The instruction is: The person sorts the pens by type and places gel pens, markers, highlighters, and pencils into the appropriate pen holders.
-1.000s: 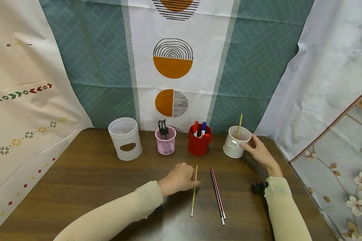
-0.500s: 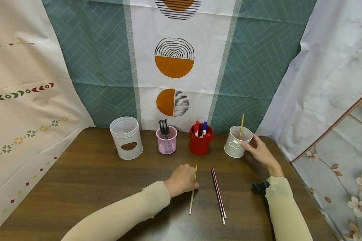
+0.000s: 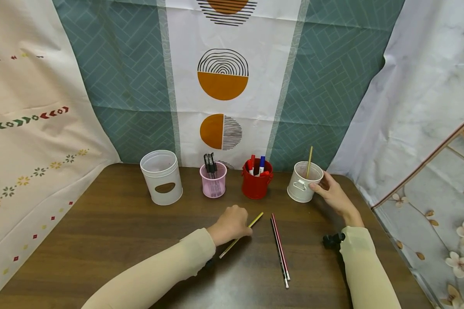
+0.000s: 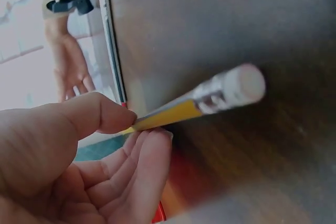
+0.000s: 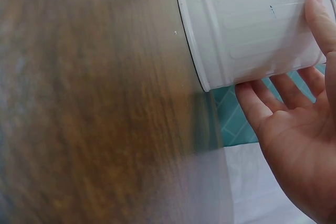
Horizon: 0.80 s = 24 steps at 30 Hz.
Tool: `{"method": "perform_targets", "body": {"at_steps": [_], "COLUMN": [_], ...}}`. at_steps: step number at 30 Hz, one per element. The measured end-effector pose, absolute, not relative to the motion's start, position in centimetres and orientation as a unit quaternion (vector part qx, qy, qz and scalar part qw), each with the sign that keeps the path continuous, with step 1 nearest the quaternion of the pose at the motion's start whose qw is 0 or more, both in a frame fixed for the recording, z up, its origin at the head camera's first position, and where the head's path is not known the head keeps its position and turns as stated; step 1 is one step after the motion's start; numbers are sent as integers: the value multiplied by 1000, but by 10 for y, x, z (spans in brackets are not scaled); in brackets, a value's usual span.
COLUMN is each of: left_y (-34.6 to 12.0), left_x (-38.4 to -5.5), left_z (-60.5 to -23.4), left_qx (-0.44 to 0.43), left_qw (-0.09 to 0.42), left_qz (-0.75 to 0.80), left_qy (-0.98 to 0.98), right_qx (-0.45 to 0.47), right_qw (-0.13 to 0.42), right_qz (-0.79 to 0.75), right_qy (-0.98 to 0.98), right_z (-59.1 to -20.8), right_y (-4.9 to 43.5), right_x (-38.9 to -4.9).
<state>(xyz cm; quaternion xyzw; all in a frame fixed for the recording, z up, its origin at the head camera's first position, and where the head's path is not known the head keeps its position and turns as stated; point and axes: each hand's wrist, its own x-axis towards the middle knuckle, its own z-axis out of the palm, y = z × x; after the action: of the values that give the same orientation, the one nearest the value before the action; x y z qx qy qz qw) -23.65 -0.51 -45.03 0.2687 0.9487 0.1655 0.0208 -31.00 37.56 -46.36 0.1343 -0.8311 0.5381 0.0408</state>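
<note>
In the head view my left hand (image 3: 230, 224) pinches a yellow pencil (image 3: 257, 218) between thumb and fingers, over the middle of the table. The left wrist view shows the pencil's white eraser end (image 4: 245, 84) pointing towards that camera. At the right, my right hand (image 3: 335, 198) holds the side of a small white metal bucket (image 3: 298, 195) that stands upright. Thumb and fingers lie on either side of the bucket's wall in the right wrist view. Another yellow pencil (image 3: 309, 159) leans inside the bucket.
A red pencil (image 3: 279, 242) and a black pencil (image 3: 277, 244) lie side by side on the wooden table (image 3: 112, 240). Along the back stand a white container (image 3: 166, 175), a pink cup (image 3: 213, 187) with black pens and a red bucket (image 3: 254, 188) with markers.
The pencil in my left hand has turned from nearly upright in view to slanting, its eraser end swinging left and its other end right. My right hand stays on the white bucket.
</note>
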Motion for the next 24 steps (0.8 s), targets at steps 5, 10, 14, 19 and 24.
{"method": "perform_targets", "body": {"at_steps": [5,10,14,19,24], "left_y": [-8,-6,-5,-2,3], "left_x": [-244,-245,-249,-256,-263], "left_z": [-451,-438,-434,-427,-418], "left_qx": [279,285,299,293,293], "left_qw": [22,23,11,4,-13], "left_qz": [217,251,289,352,405], "left_qy": [935,925,909,889,866], "right_qx": [129,130,135,134,131], "right_qw": [31,29,32,34,33], "right_qz": [538,540,539,545,545], "right_qy": [-832,-831,-831,-827,-827], "right_z": [-462,-461,-462,-463,-463], "right_y": [375,375,375,375,375], "right_x": [-309,-308,-309,-309,-308]}}
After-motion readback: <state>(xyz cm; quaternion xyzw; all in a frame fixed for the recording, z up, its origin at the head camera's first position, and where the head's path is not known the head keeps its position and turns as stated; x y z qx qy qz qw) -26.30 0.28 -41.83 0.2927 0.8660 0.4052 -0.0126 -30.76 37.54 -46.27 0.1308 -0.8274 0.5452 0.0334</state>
